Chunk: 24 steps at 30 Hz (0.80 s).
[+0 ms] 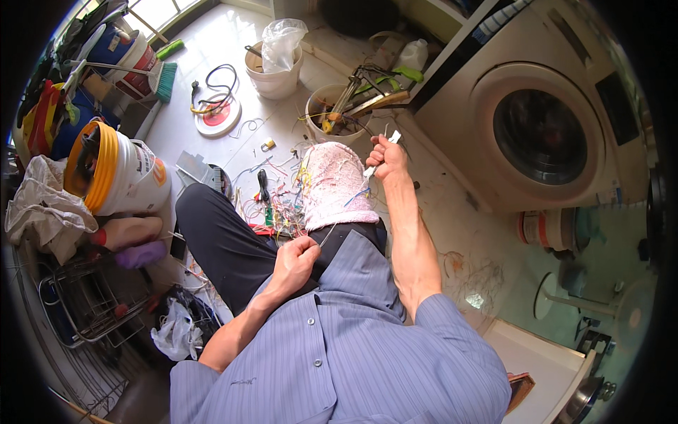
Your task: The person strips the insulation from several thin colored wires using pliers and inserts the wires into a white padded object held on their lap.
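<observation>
My left hand is closed in a pinch on the end of a thin grey wire low over my lap. That wire runs up across a pink and white towel draped over my right leg. My right hand is closed around a narrow white tool at the towel's far right edge; its kind is hard to make out. Short wire scraps lie on the towel. Beside it, left of the towel, is a tangled heap of coloured wires with a black plug among them.
Beyond the towel stand a bucket of tools and scraps and a white bucket with a plastic bag. A coiled cable and a padlock lie on the floor. A washing machine is at right, a yellow-rimmed bucket at left.
</observation>
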Tool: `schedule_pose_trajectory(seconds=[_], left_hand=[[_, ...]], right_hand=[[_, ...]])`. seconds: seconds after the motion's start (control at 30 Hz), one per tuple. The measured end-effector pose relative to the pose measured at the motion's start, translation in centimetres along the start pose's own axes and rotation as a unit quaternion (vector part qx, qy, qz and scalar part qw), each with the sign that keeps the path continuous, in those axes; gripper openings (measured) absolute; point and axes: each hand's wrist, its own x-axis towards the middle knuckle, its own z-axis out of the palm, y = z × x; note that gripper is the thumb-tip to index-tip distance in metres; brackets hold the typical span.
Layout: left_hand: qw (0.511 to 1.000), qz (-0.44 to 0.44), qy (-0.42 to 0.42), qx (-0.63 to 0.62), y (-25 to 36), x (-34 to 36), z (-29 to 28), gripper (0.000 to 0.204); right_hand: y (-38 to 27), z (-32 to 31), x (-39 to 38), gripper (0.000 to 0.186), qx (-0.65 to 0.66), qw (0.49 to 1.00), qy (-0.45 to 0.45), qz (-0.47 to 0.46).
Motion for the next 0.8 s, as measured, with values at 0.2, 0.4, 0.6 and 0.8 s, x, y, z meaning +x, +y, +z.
schedule_pose_trajectory(seconds=[0.2, 0.4, 0.6, 0.8], left_hand=[[1.000, 0.000, 0.012, -0.027, -0.6, -1.3, -1.1, 0.020], [0.997, -0.062, 0.033, -0.042, -0.6, -1.0, -3.2, 0.021], [0.998, -0.034, 0.042, -0.043, 0.1, 0.4, -3.6, 0.021], [0.995, -0.035, 0.061, -0.077, 0.7, 1.7, -4.2, 0.022]], right_hand=[[-2.6, -2.9, 3.3, 0.030, -0.040, 0.993, 0.066, -0.094], [-7.2, -1.1, -0.5, 0.027, -0.359, 0.895, 0.014, -0.265], [-2.2, 0.1, -8.9, 0.019, -0.605, 0.663, -0.264, -0.354], [1.4, 0.0, -11.5, 0.033, -0.672, 0.494, -0.301, -0.462]])
